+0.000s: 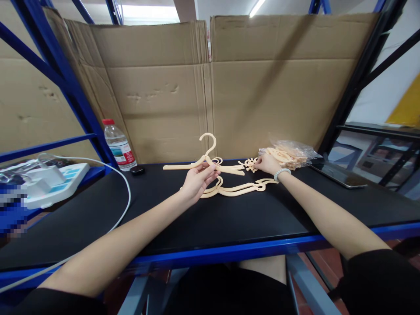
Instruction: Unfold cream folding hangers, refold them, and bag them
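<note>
My left hand is closed on a cream plastic clothes hanger, gripping it near its middle with the hook upward above the table. Below and behind that hand, more cream hangers lie on the black tabletop, partly covered by my fingers. Over to the right, my right hand has its fingertips pressed together at a small heap of cream plastic pieces. Whether a piece is between those fingertips is hidden. Just behind that hand lies a clear plastic bag holding more cream parts.
A water bottle with a red cap stands at the back left, beside a small black object. A white power strip and a white cable are on the left. A dark tablet lies at right. Cardboard walls the back.
</note>
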The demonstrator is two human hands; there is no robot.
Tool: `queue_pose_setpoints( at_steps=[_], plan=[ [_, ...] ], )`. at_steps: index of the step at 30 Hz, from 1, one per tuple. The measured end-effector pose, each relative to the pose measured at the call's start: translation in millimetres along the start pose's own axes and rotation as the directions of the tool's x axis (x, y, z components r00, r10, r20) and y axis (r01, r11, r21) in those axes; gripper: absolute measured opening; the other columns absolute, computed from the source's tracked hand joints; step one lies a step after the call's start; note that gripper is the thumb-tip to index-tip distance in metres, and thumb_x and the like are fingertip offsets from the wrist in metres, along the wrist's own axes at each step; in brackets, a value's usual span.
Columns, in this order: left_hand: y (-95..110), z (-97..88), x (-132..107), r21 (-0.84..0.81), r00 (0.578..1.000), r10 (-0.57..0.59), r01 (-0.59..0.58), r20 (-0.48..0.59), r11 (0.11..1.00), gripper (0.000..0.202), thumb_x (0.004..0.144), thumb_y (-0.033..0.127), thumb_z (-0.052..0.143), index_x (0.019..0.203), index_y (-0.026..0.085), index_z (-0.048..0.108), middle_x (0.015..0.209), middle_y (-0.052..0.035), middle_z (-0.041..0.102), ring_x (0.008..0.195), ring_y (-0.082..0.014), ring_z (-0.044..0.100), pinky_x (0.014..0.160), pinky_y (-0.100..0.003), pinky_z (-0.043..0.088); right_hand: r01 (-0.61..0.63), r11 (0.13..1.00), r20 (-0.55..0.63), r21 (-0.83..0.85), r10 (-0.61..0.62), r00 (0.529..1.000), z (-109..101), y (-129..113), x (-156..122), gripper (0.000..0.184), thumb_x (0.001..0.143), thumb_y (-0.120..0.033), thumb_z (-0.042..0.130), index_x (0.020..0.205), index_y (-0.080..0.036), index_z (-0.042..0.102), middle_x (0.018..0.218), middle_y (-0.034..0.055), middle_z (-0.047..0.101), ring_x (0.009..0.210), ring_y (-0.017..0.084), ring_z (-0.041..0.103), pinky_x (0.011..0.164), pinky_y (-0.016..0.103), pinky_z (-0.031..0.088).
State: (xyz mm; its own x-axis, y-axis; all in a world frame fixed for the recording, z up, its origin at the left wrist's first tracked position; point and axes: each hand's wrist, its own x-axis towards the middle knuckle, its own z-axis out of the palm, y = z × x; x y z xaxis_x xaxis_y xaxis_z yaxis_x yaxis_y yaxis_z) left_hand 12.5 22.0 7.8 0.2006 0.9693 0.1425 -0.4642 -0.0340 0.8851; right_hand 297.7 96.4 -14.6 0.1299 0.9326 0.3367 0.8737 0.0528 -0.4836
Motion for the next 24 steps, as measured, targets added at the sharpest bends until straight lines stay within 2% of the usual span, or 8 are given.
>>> queue_pose_setpoints(
  at_steps=[5, 10, 16, 19, 24],
  plan=[
    [3.7, 1.7, -1.2, -0.018, 1.0, 0.0, 0.0, -0.011, 1.0, 0.004, 0.079, 0.007, 0.068, 0.081, 0.008, 0.064, 0.079, -0.0058, 0.068, 0.07, -0.0101, 0.067, 0.072, -0.019, 0.055, -0.097, 0.965, 0.026, 0.243, 0.093, 0.995, -10.0, 2.0, -4.7, 0.013, 0.07, -0.016, 0.067, 0.058, -0.014, 0.062, 0.047, 0.0018, 0.058, 0.041, 0.009, 0.05, 0.041, 0.019, 0.04],
    [6.9, 3.2, -2.2, -0.039, 1.0, -0.002, 0.001, -0.027, 0.999, 0.006, 0.078, 0.007, 0.069, 0.08, 0.008, 0.063, 0.077, -0.0054, 0.068, 0.068, -0.0098, 0.067, 0.072, -0.019, 0.055, -0.124, 0.874, -0.013, 0.47, 0.147, 0.989, -16.0, -4.3, -7.0, 0.019, 0.075, -0.013, 0.062, 0.059, -0.016, 0.052, 0.057, 0.0052, 0.064, 0.047, 0.01, 0.058, 0.043, 0.017, 0.047],
    [7.3, 2.6, -1.4, -0.045, 0.999, 0.0, -0.001, -0.035, 0.999, 0.003, 0.081, 0.005, 0.064, 0.08, 0.008, 0.063, 0.078, -0.0055, 0.068, 0.069, -0.01, 0.067, 0.074, -0.02, 0.055, -0.117, 0.802, -0.047, 0.586, 0.177, 0.983, -14.3, -8.5, -8.9, 0.022, 0.065, -0.001, 0.067, 0.062, -0.016, 0.052, 0.05, 0.0016, 0.059, 0.041, 0.01, 0.056, 0.039, 0.018, 0.045],
    [7.4, 2.3, -1.4, -0.045, 0.999, 0.002, -0.003, -0.037, 0.999, 0.003, 0.082, 0.005, 0.063, 0.08, 0.008, 0.063, 0.078, -0.006, 0.068, 0.069, -0.0102, 0.067, 0.074, -0.02, 0.055, -0.128, 0.736, -0.027, 0.665, 0.195, 0.98, -13.4, -9.8, -10.7, 0.025, 0.066, 0.001, 0.068, 0.063, -0.016, 0.051, 0.054, 0.0022, 0.06, 0.046, 0.011, 0.06, 0.046, 0.019, 0.052],
    [8.9, 2.9, -2.4, -0.05, 1.0, 0.002, -0.003, -0.03, 0.999, 0.004, 0.082, 0.005, 0.063, 0.079, 0.008, 0.062, 0.077, -0.0053, 0.068, 0.069, -0.0101, 0.067, 0.071, -0.019, 0.055, -0.142, 0.578, 0.044, 0.804, 0.18, 0.983, -15.1, -15.2, -14.2, 0.02, 0.072, -0.002, 0.069, 0.079, -0.015, 0.056, 0.076, 0.0065, 0.066, 0.068, 0.015, 0.069, 0.071, 0.026, 0.061]
  ],
)
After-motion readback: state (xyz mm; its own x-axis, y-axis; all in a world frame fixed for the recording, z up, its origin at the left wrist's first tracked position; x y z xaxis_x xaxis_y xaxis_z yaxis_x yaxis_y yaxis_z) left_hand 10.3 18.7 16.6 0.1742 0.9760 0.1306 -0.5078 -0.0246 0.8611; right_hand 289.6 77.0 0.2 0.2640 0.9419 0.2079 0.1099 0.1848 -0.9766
